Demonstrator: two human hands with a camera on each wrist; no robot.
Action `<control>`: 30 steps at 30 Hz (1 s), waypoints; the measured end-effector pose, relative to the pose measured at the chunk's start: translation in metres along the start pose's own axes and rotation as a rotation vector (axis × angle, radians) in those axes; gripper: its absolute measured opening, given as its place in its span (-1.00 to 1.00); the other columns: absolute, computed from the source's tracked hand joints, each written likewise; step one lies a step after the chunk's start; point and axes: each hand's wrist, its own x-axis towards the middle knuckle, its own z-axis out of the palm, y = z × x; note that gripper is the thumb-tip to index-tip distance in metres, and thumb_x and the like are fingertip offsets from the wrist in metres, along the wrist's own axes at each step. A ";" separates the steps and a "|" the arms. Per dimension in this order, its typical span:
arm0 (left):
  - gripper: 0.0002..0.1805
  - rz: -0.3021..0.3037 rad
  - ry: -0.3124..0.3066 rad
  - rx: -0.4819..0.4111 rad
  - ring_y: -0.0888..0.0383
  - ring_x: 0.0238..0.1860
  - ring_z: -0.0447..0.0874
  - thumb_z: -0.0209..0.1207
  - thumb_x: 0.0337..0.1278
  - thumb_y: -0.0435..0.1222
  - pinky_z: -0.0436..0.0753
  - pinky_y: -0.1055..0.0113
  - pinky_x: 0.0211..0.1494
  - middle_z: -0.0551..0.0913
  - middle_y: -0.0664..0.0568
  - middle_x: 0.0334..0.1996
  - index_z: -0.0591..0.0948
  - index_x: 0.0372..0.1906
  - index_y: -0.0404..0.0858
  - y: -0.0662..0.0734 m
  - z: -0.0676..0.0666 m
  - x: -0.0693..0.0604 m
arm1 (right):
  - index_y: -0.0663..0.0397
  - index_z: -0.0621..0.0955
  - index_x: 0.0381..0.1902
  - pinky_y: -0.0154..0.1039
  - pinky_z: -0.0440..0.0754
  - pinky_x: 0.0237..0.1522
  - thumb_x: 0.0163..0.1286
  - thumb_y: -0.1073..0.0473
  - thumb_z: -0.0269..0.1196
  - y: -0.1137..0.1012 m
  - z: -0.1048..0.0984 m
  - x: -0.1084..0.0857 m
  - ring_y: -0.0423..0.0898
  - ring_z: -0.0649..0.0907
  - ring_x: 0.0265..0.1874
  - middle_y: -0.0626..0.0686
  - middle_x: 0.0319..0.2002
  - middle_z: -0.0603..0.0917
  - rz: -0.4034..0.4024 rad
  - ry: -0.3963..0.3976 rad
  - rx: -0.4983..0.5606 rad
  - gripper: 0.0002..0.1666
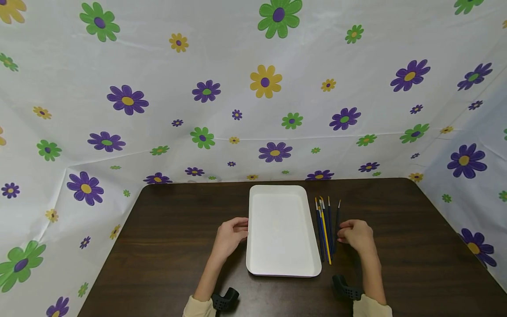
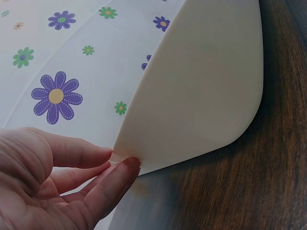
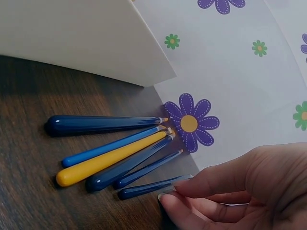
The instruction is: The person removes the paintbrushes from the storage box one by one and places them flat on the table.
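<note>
A white rectangular tray lies on the table with its long sides running away from me. At its left long side, my left hand holds the edge between thumb and fingers. The left wrist view shows these fingertips against the tray's cream-coloured surface. Beside the tray's right side lie several slim paintbrushes, bristles pointing away, among them a yellow-handled one and dark blue ones. My right hand pinches the rightmost dark blue paintbrush, which lies slightly apart from the others.
A dark wood table carries everything. Behind it and along its sides hangs a white cloth with purple, green and yellow flowers. Black bands sit on both wrists, next to pale sleeves.
</note>
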 end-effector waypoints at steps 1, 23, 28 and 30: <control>-0.64 0.000 0.000 -0.001 -0.18 -0.05 0.78 0.21 0.21 -0.59 0.82 0.10 -0.10 0.74 -0.35 -0.07 0.64 0.12 -0.58 0.000 0.000 0.000 | 0.70 0.57 -0.05 -0.34 0.75 -0.49 0.30 0.53 0.23 0.000 0.000 0.000 -0.20 0.71 -0.58 0.24 -0.42 0.69 0.000 0.004 -0.001 -0.71; -0.63 0.008 -0.007 -0.032 -0.19 -0.07 0.78 0.22 0.22 -0.56 0.83 0.10 -0.17 0.72 -0.39 -0.02 0.62 0.13 -0.59 0.000 0.000 -0.002 | 0.56 0.64 -0.05 -0.16 0.81 -0.31 0.56 0.25 0.16 -0.024 0.020 -0.008 0.00 0.74 -0.39 0.18 -0.37 0.71 -0.193 -0.024 -0.087 -0.64; -0.61 -0.025 -0.026 -0.056 -0.16 -0.10 0.79 0.20 0.25 -0.53 0.83 0.15 -0.22 0.68 -0.39 0.06 0.60 0.17 -0.57 0.002 -0.001 -0.003 | 0.51 0.67 -0.06 -0.10 0.79 -0.31 0.55 0.21 0.19 -0.032 0.031 -0.011 0.02 0.73 -0.41 0.13 -0.40 0.72 -0.251 -0.084 -0.111 -0.65; -0.60 -0.029 -0.030 -0.051 -0.16 -0.11 0.78 0.20 0.26 -0.52 0.83 0.14 -0.25 0.67 -0.40 0.07 0.60 0.18 -0.57 0.002 -0.001 -0.004 | 0.46 0.69 -0.09 -0.13 0.76 -0.34 0.54 0.21 0.20 -0.035 0.036 -0.012 0.00 0.71 -0.44 0.09 -0.43 0.70 -0.277 -0.107 -0.136 -0.67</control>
